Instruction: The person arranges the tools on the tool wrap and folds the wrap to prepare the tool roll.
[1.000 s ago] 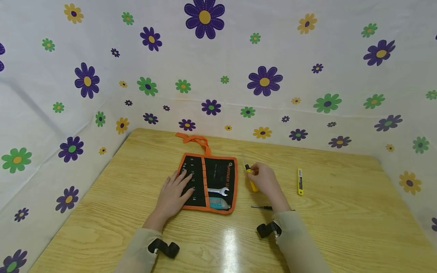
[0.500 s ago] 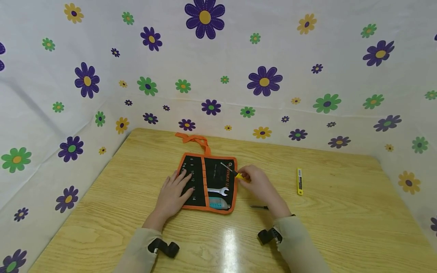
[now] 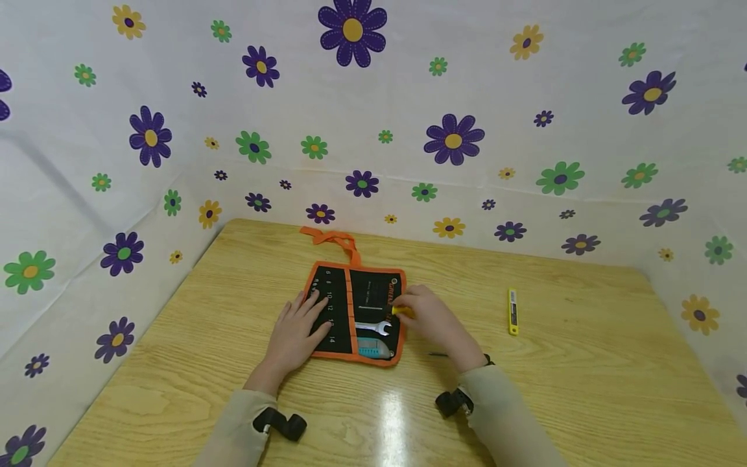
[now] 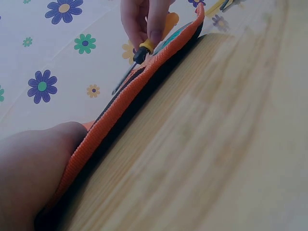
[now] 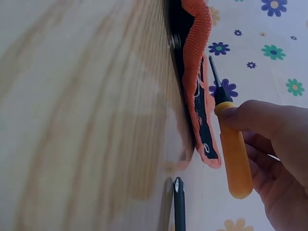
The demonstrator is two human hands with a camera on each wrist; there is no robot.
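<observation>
A black tool pouch [image 3: 370,279] with orange trim lies open on the table. My left hand [image 3: 296,332] rests on its left side with the fingers spread over the numbered pockets. Above the pouch's right half, my right hand [image 3: 430,315] pinches a screwdriver [image 5: 234,159] by its yellow handle, the metal shaft pointing left toward the pockets. In the left wrist view, the tip hangs close over the pouch. An open-end wrench [image 3: 372,327] pokes out of one pocket, and below it a teal and grey tool [image 3: 373,348] sits in another pocket.
A second screwdriver [image 5: 179,207] lies on the table under my right wrist, mostly hidden in the head view. Farther right is a yellow strip-shaped tool [image 3: 513,312] with a dark label. Orange ties [image 3: 352,246] trail from the pouch's far edge. Flowered cloth surrounds the table's back and sides.
My right hand has lifted the yellow screwdriver off the table right of the pouch, carried it left over the pouch and turned its shaft to point left. The left hand has stayed put.
</observation>
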